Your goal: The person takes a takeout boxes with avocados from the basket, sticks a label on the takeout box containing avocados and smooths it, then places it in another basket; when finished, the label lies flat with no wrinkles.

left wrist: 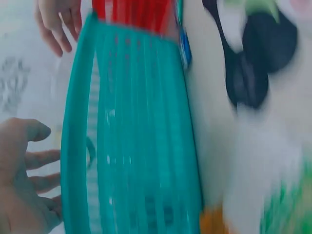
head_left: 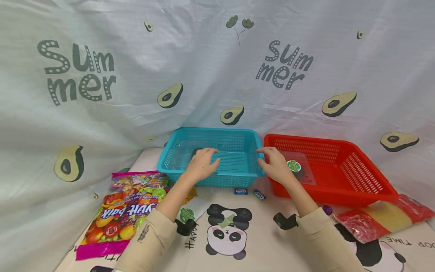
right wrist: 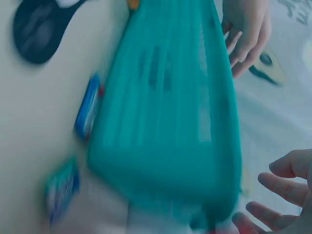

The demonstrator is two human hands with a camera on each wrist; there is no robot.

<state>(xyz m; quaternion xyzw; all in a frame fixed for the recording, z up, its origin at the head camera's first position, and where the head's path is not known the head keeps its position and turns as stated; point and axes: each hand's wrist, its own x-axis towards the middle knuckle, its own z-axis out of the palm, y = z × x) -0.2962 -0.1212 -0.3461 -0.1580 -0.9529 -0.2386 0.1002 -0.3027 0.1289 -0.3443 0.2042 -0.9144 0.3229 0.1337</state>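
My left hand [head_left: 202,163] hovers over the front rim of a teal plastic basket [head_left: 224,180], fingers loosely bent and thumb apart. Above the basket's right end is my right hand [head_left: 274,163], beside the left rim of a red basket [head_left: 333,198]. Both hands are bare, and nothing lies between their fingers. The wrist views show the left fingers [left wrist: 44,158] close to the teal rim, contact uncertain, and the right fingers [right wrist: 282,187] spread beside it. A clear plastic piece [head_left: 180,153] lies in the teal basket. Another, with a green round label [head_left: 294,166], lies in the red one.
Two small blue wrapped packets [head_left: 241,191] [head_left: 259,194] lie before the teal basket. A large fruit candy bag [head_left: 125,211] lies at left, partly behind my left forearm. A red and yellow packet [head_left: 387,217] and a small purple item [head_left: 327,210] lie at right.
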